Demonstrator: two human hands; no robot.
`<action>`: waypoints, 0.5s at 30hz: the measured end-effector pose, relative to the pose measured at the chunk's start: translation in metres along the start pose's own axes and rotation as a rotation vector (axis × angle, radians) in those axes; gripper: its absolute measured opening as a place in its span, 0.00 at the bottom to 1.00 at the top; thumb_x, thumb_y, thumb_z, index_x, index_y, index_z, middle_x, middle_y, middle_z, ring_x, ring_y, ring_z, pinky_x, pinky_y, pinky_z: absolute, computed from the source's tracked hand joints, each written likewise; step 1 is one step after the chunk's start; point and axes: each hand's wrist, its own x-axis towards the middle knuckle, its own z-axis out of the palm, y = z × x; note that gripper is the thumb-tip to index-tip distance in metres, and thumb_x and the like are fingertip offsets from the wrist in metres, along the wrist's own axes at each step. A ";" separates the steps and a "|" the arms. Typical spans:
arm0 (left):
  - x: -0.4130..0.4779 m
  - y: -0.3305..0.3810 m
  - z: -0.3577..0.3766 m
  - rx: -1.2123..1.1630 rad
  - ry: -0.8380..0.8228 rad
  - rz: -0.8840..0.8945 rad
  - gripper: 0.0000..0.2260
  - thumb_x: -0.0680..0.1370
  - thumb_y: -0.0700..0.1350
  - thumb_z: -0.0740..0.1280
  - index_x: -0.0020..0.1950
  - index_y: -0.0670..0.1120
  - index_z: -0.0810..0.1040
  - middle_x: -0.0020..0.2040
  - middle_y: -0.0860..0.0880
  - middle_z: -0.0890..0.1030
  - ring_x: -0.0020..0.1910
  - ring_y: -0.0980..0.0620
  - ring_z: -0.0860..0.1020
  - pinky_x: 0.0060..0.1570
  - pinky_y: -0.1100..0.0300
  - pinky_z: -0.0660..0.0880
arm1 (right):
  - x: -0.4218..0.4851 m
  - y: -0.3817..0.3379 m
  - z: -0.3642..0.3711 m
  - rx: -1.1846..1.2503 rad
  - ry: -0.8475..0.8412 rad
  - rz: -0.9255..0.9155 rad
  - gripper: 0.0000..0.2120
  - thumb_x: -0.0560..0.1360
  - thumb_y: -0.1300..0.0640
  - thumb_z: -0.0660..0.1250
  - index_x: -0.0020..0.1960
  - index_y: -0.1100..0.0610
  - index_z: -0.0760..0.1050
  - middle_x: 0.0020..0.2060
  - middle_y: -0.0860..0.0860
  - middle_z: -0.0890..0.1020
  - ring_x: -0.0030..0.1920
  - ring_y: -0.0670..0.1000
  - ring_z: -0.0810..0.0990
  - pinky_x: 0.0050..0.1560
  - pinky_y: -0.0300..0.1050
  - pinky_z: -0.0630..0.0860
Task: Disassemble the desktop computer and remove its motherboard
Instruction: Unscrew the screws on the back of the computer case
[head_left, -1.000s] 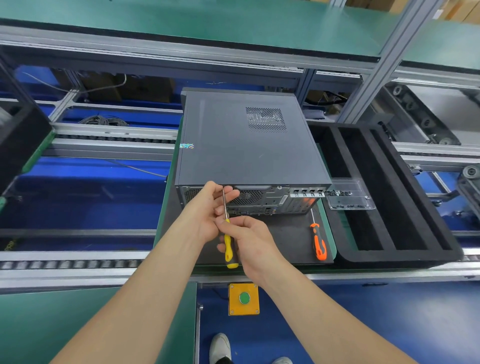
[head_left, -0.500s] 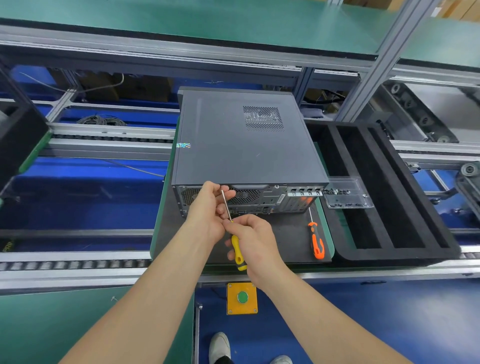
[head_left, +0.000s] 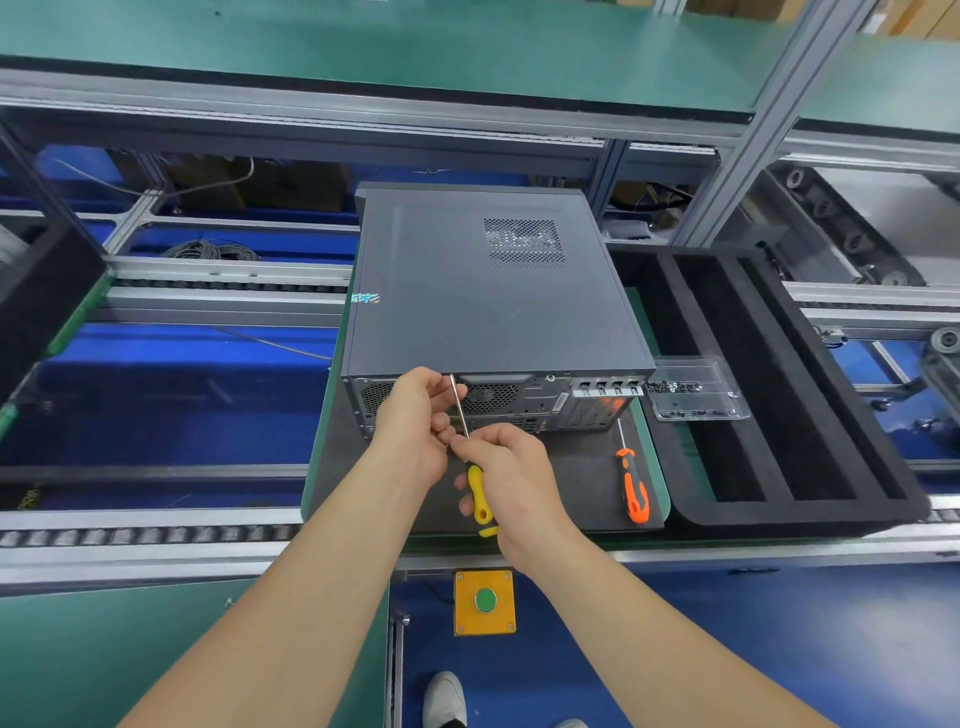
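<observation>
Head cam: desktop computer (head_left: 493, 291) lay flat on the mat (head_left: 582, 467), rear panel twd you. R hand (head_left: 511, 467) fingers clamped on yellow screwdriver (head_left: 480, 499) handle; L hand (head_left: 415, 421) fingers pinched its shaft near the top rear edge. Best to keep tip square in screw and press in while turning.

**A:** What do the hands do, in the middle of the frame?

**B:** The right hand (head_left: 514, 478) grips the yellow screwdriver (head_left: 480, 501) by its handle. The left hand (head_left: 415, 426) pinches its metal shaft, close to the rear panel of the desktop computer (head_left: 488, 301).

**A:** And to the right of them?

**B:** An orange screwdriver (head_left: 634, 488) lies on the dark mat (head_left: 576, 467). Further right stands a black foam tray (head_left: 769, 514), with a clear box (head_left: 696, 387) at its left edge.
</observation>
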 end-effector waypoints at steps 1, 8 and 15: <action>0.000 -0.001 0.002 0.009 0.021 0.008 0.06 0.78 0.41 0.62 0.43 0.44 0.77 0.37 0.48 0.83 0.23 0.56 0.60 0.24 0.64 0.61 | 0.001 -0.001 -0.001 -0.002 0.002 -0.001 0.09 0.77 0.52 0.74 0.51 0.57 0.81 0.37 0.53 0.84 0.33 0.51 0.81 0.30 0.45 0.79; 0.005 0.005 0.006 0.036 0.055 -0.053 0.08 0.77 0.42 0.59 0.40 0.44 0.74 0.38 0.47 0.82 0.20 0.56 0.59 0.21 0.64 0.59 | 0.007 0.000 -0.004 -0.010 0.007 0.000 0.07 0.78 0.53 0.73 0.51 0.56 0.80 0.36 0.53 0.83 0.33 0.52 0.81 0.31 0.47 0.79; 0.005 -0.005 0.011 -0.015 0.027 -0.040 0.09 0.75 0.41 0.58 0.34 0.45 0.69 0.32 0.45 0.83 0.22 0.54 0.59 0.21 0.65 0.60 | 0.012 -0.001 -0.006 0.016 -0.013 -0.015 0.07 0.79 0.54 0.72 0.49 0.59 0.80 0.35 0.55 0.82 0.32 0.53 0.78 0.28 0.45 0.77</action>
